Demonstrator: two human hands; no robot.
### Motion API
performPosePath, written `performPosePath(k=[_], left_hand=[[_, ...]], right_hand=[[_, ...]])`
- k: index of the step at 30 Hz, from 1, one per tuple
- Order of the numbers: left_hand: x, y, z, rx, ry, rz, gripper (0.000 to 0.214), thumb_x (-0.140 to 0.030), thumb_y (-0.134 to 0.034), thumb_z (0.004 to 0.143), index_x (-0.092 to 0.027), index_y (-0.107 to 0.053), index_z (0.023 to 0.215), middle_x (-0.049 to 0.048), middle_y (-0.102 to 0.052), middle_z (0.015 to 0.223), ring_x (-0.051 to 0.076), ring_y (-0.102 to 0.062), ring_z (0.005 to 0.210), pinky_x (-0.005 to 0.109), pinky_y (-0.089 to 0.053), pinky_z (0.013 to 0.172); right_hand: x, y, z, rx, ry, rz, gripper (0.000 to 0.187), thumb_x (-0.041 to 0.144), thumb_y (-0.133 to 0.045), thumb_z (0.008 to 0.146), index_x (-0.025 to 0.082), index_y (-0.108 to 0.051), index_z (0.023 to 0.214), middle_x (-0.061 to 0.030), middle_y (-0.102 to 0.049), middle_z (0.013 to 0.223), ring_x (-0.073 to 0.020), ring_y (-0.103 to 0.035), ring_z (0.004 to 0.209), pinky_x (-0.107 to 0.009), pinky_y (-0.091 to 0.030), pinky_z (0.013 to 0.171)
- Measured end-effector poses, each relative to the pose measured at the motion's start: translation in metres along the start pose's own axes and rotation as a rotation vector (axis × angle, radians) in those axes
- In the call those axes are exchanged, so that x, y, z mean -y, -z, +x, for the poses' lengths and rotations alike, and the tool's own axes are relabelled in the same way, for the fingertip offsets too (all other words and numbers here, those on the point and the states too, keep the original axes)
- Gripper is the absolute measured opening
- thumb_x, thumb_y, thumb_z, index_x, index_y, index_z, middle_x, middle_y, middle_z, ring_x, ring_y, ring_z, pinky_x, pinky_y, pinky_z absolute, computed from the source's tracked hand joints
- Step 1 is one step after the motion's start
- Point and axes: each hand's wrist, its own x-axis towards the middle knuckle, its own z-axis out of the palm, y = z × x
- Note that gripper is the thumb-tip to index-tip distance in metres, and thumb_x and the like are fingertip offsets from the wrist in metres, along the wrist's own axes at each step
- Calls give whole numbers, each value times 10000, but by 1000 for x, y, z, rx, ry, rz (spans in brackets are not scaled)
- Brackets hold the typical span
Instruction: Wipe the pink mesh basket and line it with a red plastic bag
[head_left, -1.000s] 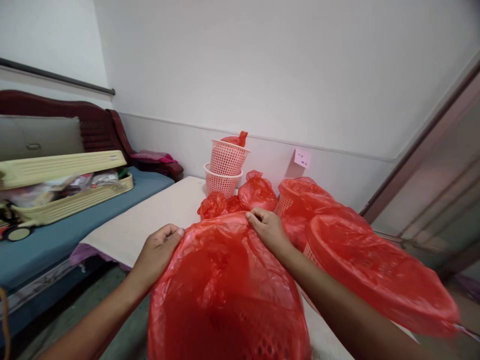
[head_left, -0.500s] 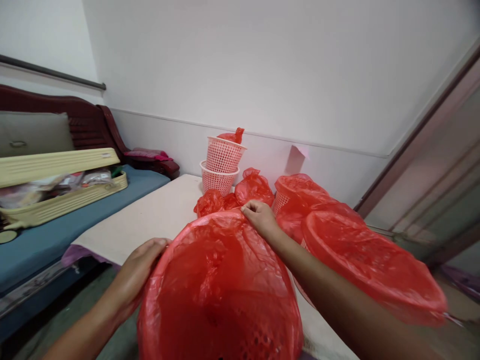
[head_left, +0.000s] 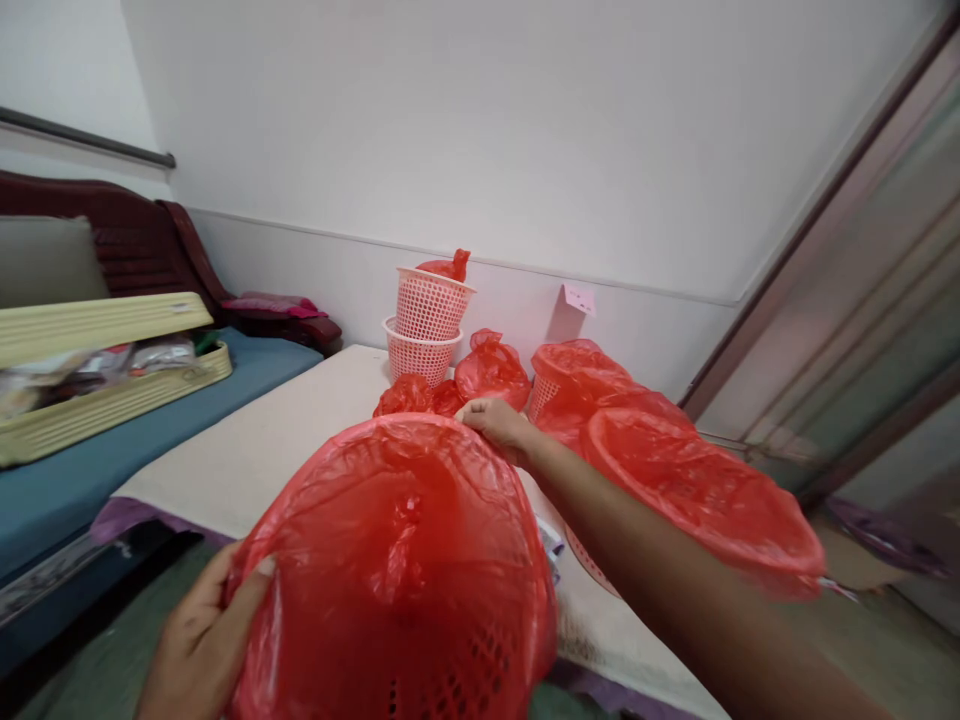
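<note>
The left hand (head_left: 199, 635) is closed on the near-left rim of the lined basket (head_left: 420, 640), thumb pressed over the red plastic bag (head_left: 397, 540) at about 8 o'clock on the rim; the right hand (head_left: 495, 425) pinches the bag's edge at the far rim, about 1 o'clock, fingers curled shut on the film; the basket is tipped with its mouth toward the camera, low and central in view, over the near edge of the table (head_left: 300, 440), the bag stretched over its rim and sagging inside, the mesh showing through at the bottom; just beyond the right hand, at 12 o'clock, lie knotted red bags (head_left: 487, 365) on the table; at 2 o'clock from the basket sits a second lined basket (head_left: 697, 490), tilted, with a third (head_left: 577, 375) behind it; at the far end against the wall (head_left: 525, 130) stand two stacked pink baskets (head_left: 427, 325), a red scrap poking from the upper one; a small note (head_left: 579, 298) is stuck to the wall at 1 o'clock; off at 9 o'clock, a blue couch (head_left: 112, 460) bears an open yellow case (head_left: 105, 370)
</note>
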Motion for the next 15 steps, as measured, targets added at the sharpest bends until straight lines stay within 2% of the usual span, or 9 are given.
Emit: performPosePath(k=[3,6,11,13,15], left_hand=[[-2,0,5,-49,29,-19,421,-598,-608,771,-305,-608,1074,-49,-750,882,222,-704,802,272,-562,657],[-2,2,10,-63,54,-7,390,-629,-623,739,-354,-621,1015,-104,-758,849,222,-708,780,278,-555,595],[1,8,15,-48,163,-30,421,-678,-615,720,-421,-603,1054,-150,-756,752,223,-713,690,298,-557,517],[0,9,14,-42,171,-33,424,-669,-624,724,-420,-603,1066,-160,-757,752,202,-710,681,273,-561,529],[-2,8,13,-55,167,-40,417,-651,-634,726,-405,-611,1062,-161,-758,751,189,-707,675,249,-555,527]], right_hand=[[-1,7,-1,57,-115,125,76,214,-580,672,180,-582,604,39,-528,477,-91,-449,420,-205,-350,430],[-2,18,-4,53,-182,221,81,239,-587,726,186,-564,668,73,-466,471,-69,-390,397,-184,-310,416],[-8,31,-24,98,-242,295,258,422,-564,837,176,-589,761,27,-554,586,-80,-457,451,-192,-348,428],[-11,33,-33,131,-233,295,283,447,-630,805,169,-602,758,17,-574,612,-79,-480,480,-186,-345,432],[-14,33,-39,144,-211,286,260,391,-719,734,168,-589,706,31,-562,582,-68,-470,478,-175,-331,432]])
